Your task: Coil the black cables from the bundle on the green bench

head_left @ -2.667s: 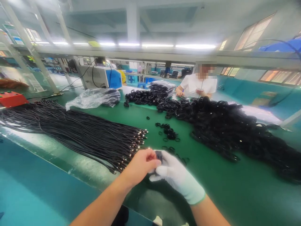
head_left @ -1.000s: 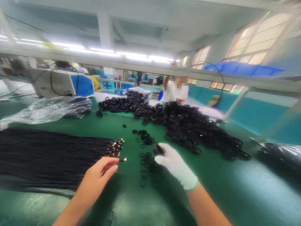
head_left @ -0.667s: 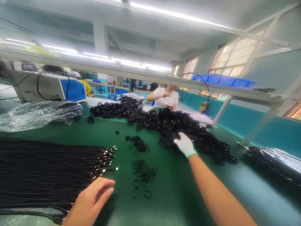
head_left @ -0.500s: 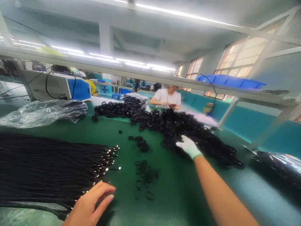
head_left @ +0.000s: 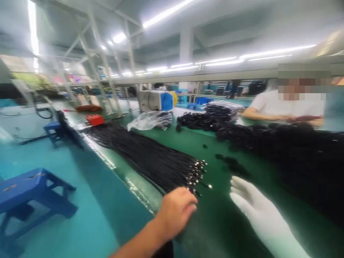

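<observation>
My bare left hand (head_left: 177,210) is beside the connector ends of a wide bundle of black cables (head_left: 150,154), at the green table's near edge. Its fingers are loosely bent, with a small gap to the thumb and nothing visible between them. In a white glove, my right hand (head_left: 251,204) hovers over the table with fingers outstretched and nothing seen in it. Just beyond it lies a small blurred group of black loops (head_left: 233,165). A large dark heap of coiled black cables (head_left: 303,157) covers the right side.
A co-worker in a white shirt (head_left: 290,105) sits across the table. At the back are a clear plastic bag (head_left: 150,120), a grey and blue machine (head_left: 154,100) and a red object (head_left: 95,119). A blue stool (head_left: 37,190) stands on the floor at left.
The view has swung left, bringing in the floor and stool. My right hand has come away from the heap towards the small group of loops. My left hand's fingers are more bent.
</observation>
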The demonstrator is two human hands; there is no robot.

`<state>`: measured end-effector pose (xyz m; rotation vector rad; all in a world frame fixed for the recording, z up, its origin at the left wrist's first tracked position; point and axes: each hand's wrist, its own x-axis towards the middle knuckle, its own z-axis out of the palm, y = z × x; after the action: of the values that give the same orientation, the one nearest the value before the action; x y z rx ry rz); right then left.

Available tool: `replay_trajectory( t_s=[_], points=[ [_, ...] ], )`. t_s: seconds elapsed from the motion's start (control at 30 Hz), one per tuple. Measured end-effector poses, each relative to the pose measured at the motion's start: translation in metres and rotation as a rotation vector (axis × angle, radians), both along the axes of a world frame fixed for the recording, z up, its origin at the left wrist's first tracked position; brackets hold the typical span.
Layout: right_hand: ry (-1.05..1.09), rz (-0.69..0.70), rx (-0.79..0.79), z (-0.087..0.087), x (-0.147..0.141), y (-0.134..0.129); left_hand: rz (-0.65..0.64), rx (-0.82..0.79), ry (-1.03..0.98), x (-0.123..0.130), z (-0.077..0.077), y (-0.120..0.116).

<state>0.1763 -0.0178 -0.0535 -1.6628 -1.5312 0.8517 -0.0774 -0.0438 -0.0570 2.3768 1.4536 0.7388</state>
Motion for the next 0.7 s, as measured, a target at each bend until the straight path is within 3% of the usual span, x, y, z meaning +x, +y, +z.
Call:
replay_trajectory(
  t_s=[0.1, 0.2, 0.3, 0.43, 0.57, 0.7],
  points=[
    [-0.018, 0.036, -0.046, -0.024, -0.021, -0.005, 0.334, 0.053, 0.233, -0.064, 0.008, 0.032],
    [-0.045, -0.004, -0.023, -0.035, -0.026, -0.006, 0.467, 0.062, 0.327, -0.112, 0.010, 0.068],
    [-0.059, -0.033, -0.009, -0.038, -0.025, -0.008, 0.457, 0.044, 0.436, -0.133, 0.004, 0.096],
    [-0.057, -0.040, 0.010, -0.041, -0.023, -0.009, 0.340, 0.012, 0.552, -0.144, -0.003, 0.115],
    [-0.014, -0.049, -0.039, -0.035, -0.024, -0.010, 0.278, 0.059, 0.586, -0.154, 0.003, 0.118],
    [0.030, -0.090, -0.086, -0.024, -0.028, -0.009, 0.329, 0.198, 0.539, -0.149, 0.009, 0.106]
  ],
)
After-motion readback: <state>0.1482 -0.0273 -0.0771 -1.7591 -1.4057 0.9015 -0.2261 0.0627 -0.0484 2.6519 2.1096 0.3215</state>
